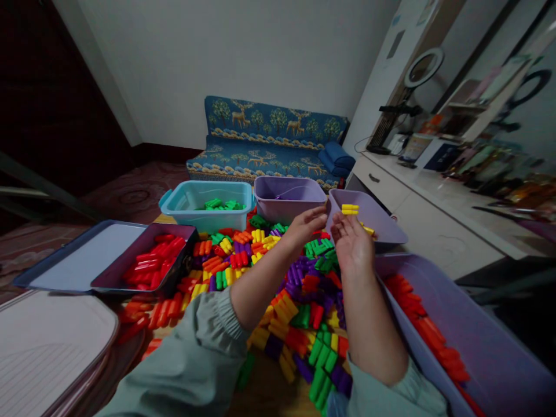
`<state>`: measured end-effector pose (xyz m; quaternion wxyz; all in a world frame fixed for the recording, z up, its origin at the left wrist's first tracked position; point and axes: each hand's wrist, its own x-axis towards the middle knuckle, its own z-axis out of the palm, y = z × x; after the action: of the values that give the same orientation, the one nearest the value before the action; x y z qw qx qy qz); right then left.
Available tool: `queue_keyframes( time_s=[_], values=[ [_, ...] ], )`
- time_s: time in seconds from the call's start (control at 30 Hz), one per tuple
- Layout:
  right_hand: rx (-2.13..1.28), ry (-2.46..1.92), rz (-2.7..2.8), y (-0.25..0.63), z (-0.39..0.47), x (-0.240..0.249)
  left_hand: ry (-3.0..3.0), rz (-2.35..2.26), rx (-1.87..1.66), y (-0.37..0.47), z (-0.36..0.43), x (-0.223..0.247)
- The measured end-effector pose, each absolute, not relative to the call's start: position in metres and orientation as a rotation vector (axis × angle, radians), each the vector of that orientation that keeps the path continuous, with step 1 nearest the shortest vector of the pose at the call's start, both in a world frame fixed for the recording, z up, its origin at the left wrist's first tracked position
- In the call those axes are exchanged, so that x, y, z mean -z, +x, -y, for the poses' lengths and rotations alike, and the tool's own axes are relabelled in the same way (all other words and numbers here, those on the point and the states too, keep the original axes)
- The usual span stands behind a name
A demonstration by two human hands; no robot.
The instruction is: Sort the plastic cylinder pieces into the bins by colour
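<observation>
My left hand (307, 225) is over the pile with its fingers stretched out to the right, holding nothing that I can see. To its right, my right hand (353, 242) is turned palm up with fingers extended, at the near edge of a lilac bin (386, 223). A yellow block (350, 209) of joined tubes shows just beyond its fingertips; whether they touch I cannot tell. Another yellow piece (368, 230) is beside that hand, partly hidden. Under both arms spreads a mixed pile of plastic blocks (297, 275) in red, orange, yellow, green and purple.
A turquoise bin (204, 219) holds green blocks. Behind the pile stands a purple bin (289, 208). Red blocks fill part of an open hinged box (102, 278) at left and a long lilac bin (473, 324) at right. Beyond are a patterned sofa (260, 153) and a white dresser (434, 214).
</observation>
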<state>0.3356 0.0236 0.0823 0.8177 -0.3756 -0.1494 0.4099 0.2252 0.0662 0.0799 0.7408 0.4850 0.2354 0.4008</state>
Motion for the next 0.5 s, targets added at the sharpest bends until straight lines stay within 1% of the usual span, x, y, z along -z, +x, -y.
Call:
queue_keyframes(
  time_s=[0.17,0.3,0.4,0.5],
  values=[
    [-0.733,-0.877,0.424,0.319,0.001,-0.051,1.332,-0.781,-1.053,0.147,-0.046,-0.035],
    [-0.715,-1.129,0.632,0.317,0.004,-0.035,1.508,-1.027,-1.137,0.096,-0.038,-0.014],
    [-0.701,-1.384,0.951,0.316,0.001,-0.025,1.597,-1.199,-1.185,0.075,-0.038,-0.010],
    [-0.508,-1.710,1.417,0.309,0.003,-0.017,1.669,-1.254,-1.199,0.067,-0.040,-0.012]
  ],
)
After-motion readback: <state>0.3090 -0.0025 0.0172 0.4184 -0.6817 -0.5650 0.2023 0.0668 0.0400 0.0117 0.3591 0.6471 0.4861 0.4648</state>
